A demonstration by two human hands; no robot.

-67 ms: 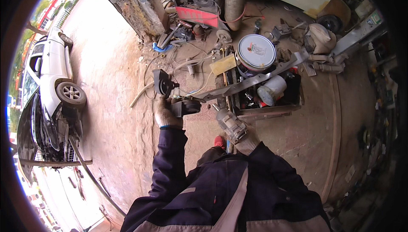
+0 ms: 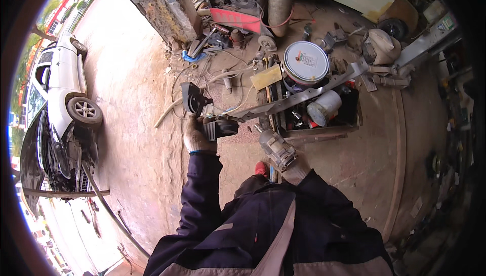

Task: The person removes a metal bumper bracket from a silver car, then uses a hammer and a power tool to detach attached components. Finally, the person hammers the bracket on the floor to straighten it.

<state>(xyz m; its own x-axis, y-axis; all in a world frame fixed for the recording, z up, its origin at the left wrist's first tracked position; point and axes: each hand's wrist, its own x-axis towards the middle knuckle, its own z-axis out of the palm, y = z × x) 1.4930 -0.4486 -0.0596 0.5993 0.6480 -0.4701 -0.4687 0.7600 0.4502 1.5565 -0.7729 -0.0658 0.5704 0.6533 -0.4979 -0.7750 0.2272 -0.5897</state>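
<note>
My left hand point(image 2: 196, 137), in a pale work glove, is wrapped round a black ribbed part point(image 2: 220, 129). A second black angular piece point(image 2: 193, 98) rises just beyond my fingers; whether the two are one thing I cannot tell. Beside the ribbed part lies the near end of a long, bent metal bar point(image 2: 283, 105). Contact between them is unclear. My right hand point(image 2: 297, 171) grips a worn, dusty impact wrench point(image 2: 277, 148), its nose pointing up and left toward the bar's end. My right fingers are mostly hidden behind the tool.
Under the bar stands an open box point(image 2: 354, 116) of tools and a white tub point(image 2: 324, 108). A lidded paint bucket point(image 2: 305, 63) is behind it. Hoses point(image 2: 215, 77) cross the floor ahead, near a post point(image 2: 281, 3). A white car point(image 2: 63, 81) stands at left.
My left hand and the black parts have shifted very slightly left. Otherwise the scene looks the same.
</note>
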